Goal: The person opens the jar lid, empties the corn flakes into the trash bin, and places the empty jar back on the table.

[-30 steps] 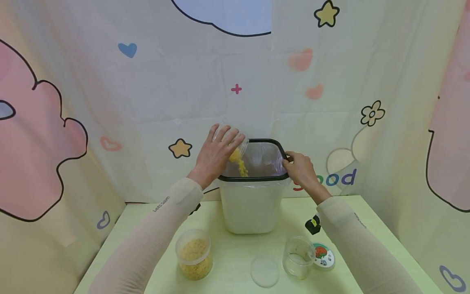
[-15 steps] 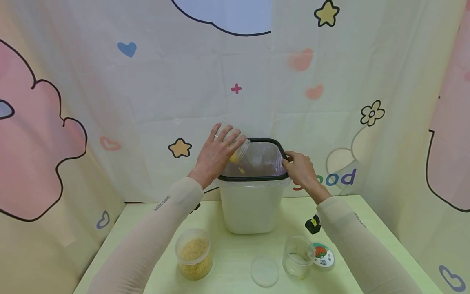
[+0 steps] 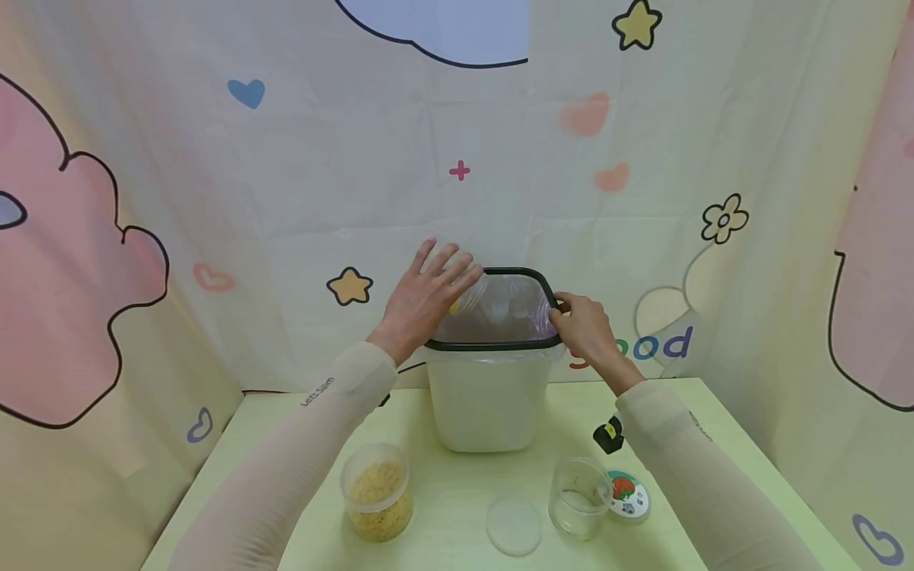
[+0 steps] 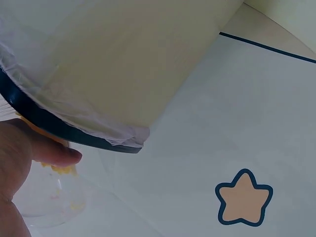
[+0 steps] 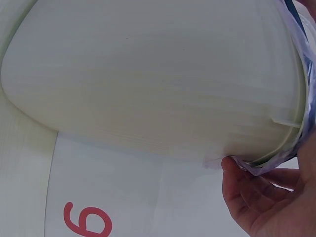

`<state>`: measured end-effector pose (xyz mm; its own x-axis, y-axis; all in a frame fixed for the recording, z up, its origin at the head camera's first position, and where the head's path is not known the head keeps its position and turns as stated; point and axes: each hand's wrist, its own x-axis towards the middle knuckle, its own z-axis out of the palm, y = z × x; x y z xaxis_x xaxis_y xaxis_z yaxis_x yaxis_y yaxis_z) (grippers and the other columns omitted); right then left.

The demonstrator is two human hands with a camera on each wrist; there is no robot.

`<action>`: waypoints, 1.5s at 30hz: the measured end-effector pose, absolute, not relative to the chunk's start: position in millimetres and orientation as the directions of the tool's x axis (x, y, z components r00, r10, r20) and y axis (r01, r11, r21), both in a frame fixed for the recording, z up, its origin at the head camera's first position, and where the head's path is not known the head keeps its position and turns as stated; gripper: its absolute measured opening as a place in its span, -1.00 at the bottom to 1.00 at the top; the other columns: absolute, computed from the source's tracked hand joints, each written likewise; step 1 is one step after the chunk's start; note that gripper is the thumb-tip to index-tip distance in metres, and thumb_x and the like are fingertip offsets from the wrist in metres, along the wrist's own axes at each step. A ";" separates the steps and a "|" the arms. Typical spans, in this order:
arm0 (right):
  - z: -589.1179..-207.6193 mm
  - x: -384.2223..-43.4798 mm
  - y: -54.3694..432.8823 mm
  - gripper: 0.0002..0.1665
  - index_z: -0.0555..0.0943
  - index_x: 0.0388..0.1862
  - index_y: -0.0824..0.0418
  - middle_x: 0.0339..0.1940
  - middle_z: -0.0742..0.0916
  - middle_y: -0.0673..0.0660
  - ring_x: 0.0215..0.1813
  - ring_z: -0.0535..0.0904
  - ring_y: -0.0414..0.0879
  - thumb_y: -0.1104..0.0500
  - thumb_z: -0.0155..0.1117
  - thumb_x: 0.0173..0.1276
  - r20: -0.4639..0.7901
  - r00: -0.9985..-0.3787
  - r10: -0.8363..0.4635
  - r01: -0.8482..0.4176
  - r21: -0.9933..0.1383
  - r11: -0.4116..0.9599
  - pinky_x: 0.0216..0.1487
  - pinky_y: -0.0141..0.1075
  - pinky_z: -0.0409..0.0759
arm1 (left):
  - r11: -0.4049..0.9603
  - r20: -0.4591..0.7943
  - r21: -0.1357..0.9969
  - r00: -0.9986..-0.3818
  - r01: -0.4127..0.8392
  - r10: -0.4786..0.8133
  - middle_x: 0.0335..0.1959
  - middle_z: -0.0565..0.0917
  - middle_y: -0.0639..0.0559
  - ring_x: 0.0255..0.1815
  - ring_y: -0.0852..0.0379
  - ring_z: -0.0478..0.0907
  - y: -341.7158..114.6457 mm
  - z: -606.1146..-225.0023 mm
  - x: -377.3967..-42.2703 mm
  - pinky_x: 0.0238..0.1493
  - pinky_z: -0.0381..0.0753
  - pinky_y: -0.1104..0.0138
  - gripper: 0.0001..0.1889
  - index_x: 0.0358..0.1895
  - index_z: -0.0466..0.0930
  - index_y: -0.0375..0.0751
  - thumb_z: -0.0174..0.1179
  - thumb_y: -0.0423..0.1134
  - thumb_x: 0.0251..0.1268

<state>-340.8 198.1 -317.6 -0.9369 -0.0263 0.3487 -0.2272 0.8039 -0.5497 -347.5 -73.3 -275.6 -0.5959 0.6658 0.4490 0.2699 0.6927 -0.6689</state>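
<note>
A cream trash bin [image 3: 489,404] with a black rim [image 3: 493,346] and a clear liner bag [image 5: 308,106] stands at the middle back of the table. My left hand [image 3: 421,305] holds a clear plastic jar [image 4: 54,205] tipped over the bin's left side. A few yellow crumbs [image 4: 61,170] stay inside the jar; much of it is hidden behind the hand in the head view. On the other side, my right hand [image 3: 584,323] grips the bin's right rim, thumb and fingers pinching the edge and liner.
Front left stands a clear tub [image 3: 378,493] of yellowish crumbs. A translucent lid [image 3: 514,525], a clear jar [image 3: 580,500] and a round lid with a tomato picture [image 3: 628,496] lie at front right. A small black object [image 3: 609,434] sits near the right forearm.
The stream of yellow crumbs falling from the jar has thinned and stopped. My left hand has shifted slightly right with the jar; the right hand has stayed on the rim.
</note>
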 end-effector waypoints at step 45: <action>-316.9 -340.2 198.2 -0.42 0.40 0.40 0.32 0.13 0.69 0.36 0.08 0.61 0.20 0.13 -0.03 0.47 0.318 -0.948 -0.017 -0.206 -0.570 0.796 -0.07 -0.09 0.61 | 0.579 0.369 -0.786 -0.589 0.215 0.720 0.58 0.10 0.10 0.63 -0.01 -0.08 -68.8 -274.7 -347.5 0.61 -0.38 -0.09 0.01 0.56 -0.03 0.21 0.43 -0.22 0.10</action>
<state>-340.2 198.2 -316.9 -0.9478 -0.0168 0.3184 -0.2055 0.7956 -0.5699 -347.5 -68.8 -274.7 -0.5885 0.7196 0.3686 0.2152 0.5789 -0.7865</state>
